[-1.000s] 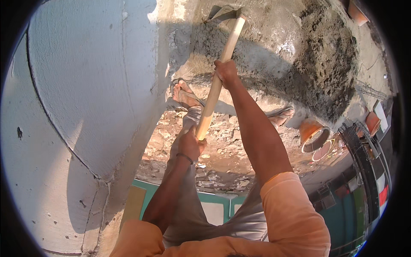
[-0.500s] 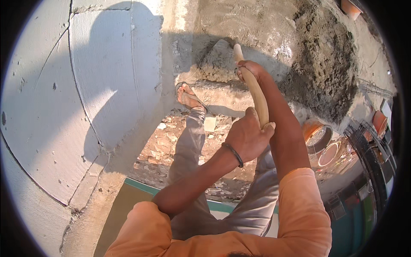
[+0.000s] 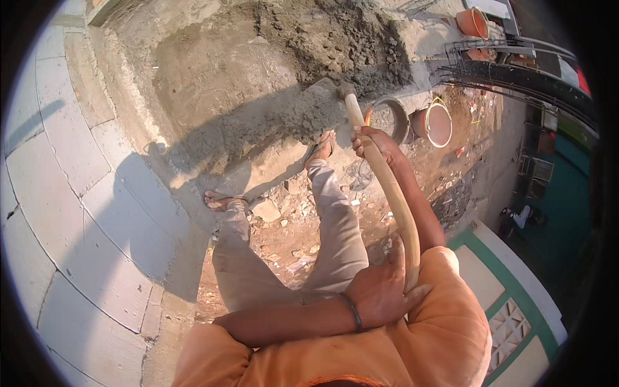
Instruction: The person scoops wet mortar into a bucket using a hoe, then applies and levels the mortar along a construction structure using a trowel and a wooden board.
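A hoe with a long, slightly curved wooden handle [image 3: 391, 188] reaches from beside my right shoulder to the wet grey mortar [image 3: 348, 42]. Its flat blade [image 3: 320, 93], coated in mortar, rests at the near edge of the heap. My right hand [image 3: 379, 143] is wrapped round the handle partway down towards the head. Nearer my body, my left hand [image 3: 382, 287] grips the rear part, its thumb and forefinger lying along the wood. A dark band circles the left wrist.
A wall of pale blocks [image 3: 97, 187] runs along the left. My sandalled feet stand on a concrete ledge [image 3: 271, 169] above rubble. Right of the hoe are a round tub [image 3: 401, 119], an orange bucket [image 3: 431, 126] and bundled reinforcing bars [image 3: 516, 84]; another bucket [image 3: 472, 23] stands beyond.
My view has turned right, bringing buckets and a green-trimmed wall into sight. The handle's rear end and my left hand have drawn back towards my right shoulder; both hands still grip the hoe.
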The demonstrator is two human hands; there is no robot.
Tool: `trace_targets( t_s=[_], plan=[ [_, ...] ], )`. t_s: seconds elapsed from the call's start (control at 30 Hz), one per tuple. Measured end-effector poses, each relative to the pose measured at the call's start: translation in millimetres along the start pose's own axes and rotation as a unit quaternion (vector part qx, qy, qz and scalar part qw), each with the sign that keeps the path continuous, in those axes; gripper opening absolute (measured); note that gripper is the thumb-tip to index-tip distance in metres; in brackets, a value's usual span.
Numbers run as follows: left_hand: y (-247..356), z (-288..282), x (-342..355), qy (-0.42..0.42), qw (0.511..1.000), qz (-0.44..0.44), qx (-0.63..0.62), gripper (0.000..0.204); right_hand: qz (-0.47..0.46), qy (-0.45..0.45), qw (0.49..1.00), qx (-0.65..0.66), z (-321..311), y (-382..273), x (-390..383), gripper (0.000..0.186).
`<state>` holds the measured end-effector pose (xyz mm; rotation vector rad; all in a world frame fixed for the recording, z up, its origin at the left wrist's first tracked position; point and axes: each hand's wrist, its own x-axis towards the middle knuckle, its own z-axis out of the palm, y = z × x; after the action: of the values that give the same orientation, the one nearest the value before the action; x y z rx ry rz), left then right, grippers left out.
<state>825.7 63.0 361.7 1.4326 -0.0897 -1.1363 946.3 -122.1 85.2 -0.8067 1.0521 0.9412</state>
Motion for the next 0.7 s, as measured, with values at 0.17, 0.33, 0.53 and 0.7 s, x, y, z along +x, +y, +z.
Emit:
trace_targets(
  t_s=[0.17,0.33,0.53,0.7],
  plan=[
    [21,42,-14,-0.048,0.986,0.162,-0.011,0.094,-0.085,0.082,0.991,0.069,-77,-36,-138,0.016],
    [-60,-41,-4,-0.101,0.988,-0.042,0.111,0.068,-0.300,0.300,0.905,0.033,-78,-5,-113,0.019],
    [-361,-71,114,0.073,0.897,-0.129,0.417,0.042,-0.286,0.319,0.890,0.159,-126,70,58,0.015],
    [-375,-63,125,0.144,0.903,-0.197,0.354,0.030,-0.343,0.269,0.885,0.161,-66,67,15,0.019]
  ],
)
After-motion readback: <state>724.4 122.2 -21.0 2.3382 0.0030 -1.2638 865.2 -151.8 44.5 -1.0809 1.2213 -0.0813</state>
